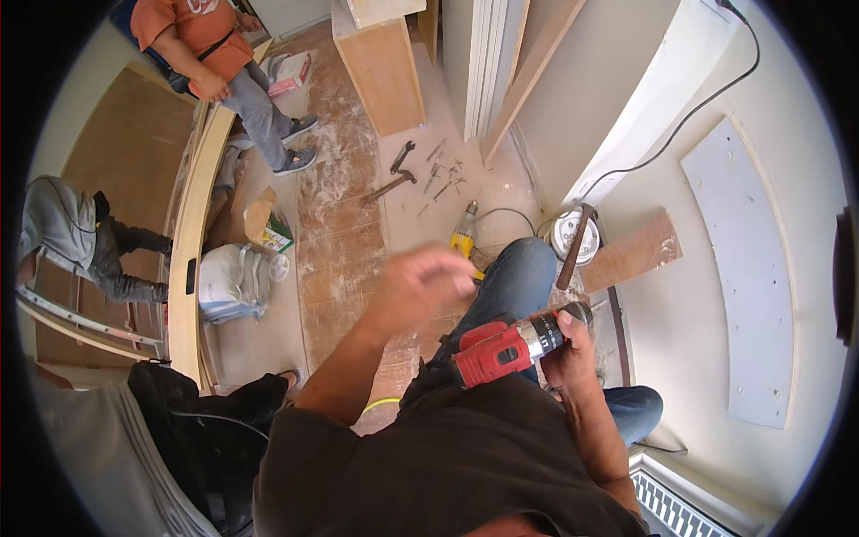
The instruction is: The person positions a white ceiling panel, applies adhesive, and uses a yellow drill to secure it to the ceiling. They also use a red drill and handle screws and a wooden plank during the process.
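My right hand (571, 358) is closed around the black chuck end of a red cordless drill (494, 355), which lies across in front of my body with a bit pointing right. Over the floor left of the drill, my left hand (423, 288) is raised and smeared by motion. Its fingers look curled, but whether they hold anything I cannot tell. Just beyond my knee, a yellow corded drill (463, 240) rests on the floor. To the right, a hammer (574, 255) leans over a round white bucket (583, 231).
Beyond lie another hammer (391, 185), a wrench (403, 157) and scattered bits (440, 179). A wooden cabinet (383, 80) stands at the far side. One person (215, 67) stands far left; another (67, 228) is near a ladder (85, 313). A white sack (234, 282) sits on the left.
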The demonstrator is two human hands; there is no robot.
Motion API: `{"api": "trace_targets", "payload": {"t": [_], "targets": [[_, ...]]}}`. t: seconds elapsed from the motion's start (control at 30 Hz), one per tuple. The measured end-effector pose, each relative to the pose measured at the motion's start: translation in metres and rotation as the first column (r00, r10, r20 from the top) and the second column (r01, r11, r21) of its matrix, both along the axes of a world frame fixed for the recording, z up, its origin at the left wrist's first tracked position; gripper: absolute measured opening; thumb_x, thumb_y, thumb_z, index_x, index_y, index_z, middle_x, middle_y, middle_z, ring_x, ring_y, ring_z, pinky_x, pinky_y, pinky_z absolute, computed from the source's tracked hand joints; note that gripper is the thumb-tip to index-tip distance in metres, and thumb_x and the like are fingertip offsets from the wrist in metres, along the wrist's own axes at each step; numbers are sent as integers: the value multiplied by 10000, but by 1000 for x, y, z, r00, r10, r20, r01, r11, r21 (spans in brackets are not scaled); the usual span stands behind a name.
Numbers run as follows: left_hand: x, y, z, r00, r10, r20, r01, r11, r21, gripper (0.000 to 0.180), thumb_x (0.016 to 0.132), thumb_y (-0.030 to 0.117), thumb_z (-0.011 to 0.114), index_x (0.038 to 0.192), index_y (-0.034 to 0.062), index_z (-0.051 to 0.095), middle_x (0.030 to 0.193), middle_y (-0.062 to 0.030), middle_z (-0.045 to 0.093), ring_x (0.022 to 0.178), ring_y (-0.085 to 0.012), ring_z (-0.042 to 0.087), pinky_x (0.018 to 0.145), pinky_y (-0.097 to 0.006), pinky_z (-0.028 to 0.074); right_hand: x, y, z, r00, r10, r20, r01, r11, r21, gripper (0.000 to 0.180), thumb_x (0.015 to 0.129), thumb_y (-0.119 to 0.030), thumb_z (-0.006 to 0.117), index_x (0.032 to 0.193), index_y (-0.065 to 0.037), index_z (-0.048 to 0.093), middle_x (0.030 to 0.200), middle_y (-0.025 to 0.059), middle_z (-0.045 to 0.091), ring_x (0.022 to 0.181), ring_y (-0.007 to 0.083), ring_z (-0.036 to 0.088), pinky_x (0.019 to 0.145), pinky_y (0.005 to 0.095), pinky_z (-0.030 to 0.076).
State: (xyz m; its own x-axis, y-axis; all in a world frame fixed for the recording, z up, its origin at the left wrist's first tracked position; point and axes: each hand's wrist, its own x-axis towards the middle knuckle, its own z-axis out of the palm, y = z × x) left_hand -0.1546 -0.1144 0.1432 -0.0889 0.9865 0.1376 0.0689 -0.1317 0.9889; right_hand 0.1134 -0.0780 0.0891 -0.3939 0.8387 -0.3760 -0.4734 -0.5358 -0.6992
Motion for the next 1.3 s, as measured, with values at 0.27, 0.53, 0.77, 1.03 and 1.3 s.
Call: {"api": "trace_targets", "payload": {"t": [0.27,0.53,0.77,1.03,1.3], "targets": [[-90,91,-93,741,338,580,-400,916,-22,309,960,-3,637,1269,-22,625,984,-139,736,792,-228,726,752,-372,602,-2,12,-3,983,182,30,-183,981,58,477,842,-398,753,1077,15,701,939,102,727,798,173,651,700,306,481],[-83,71,-186,660,358,661,-134,921,-365,130,964,57,632,1090,84,648,990,-97,737,789,-222,731,728,-409,595,13,15,-17,964,263,33,-265,963,47,586,854,-431,739,1169,56,658,1103,190,728,1037,314,708,1003,447,524],[-68,33,-322,661,699,275,-123,462,-878,63,948,139,611,977,93,644,844,-78,675,671,-253,660,686,-460,531,10,13,-21,964,261,43,-263,963,58,585,890,-454,714,1194,41,654,1107,175,729,1040,280,707,988,413,530],[-79,44,-360,821,567,68,-197,393,-898,52,899,139,630,881,91,619,772,-99,641,573,-276,608,578,-485,490,4,11,-10,971,228,73,-234,969,75,501,876,-447,735,1115,-7,701,945,45,704,767,91,573,619,251,402],[-112,125,-323,857,506,-101,-307,343,-888,77,918,163,645,943,91,636,815,-97,665,625,-277,653,613,-494,500,6,9,-11,967,253,43,-254,967,9,425,917,-367,756,1176,-43,665,1055,43,697,881,112,629,711,267,493]]}}
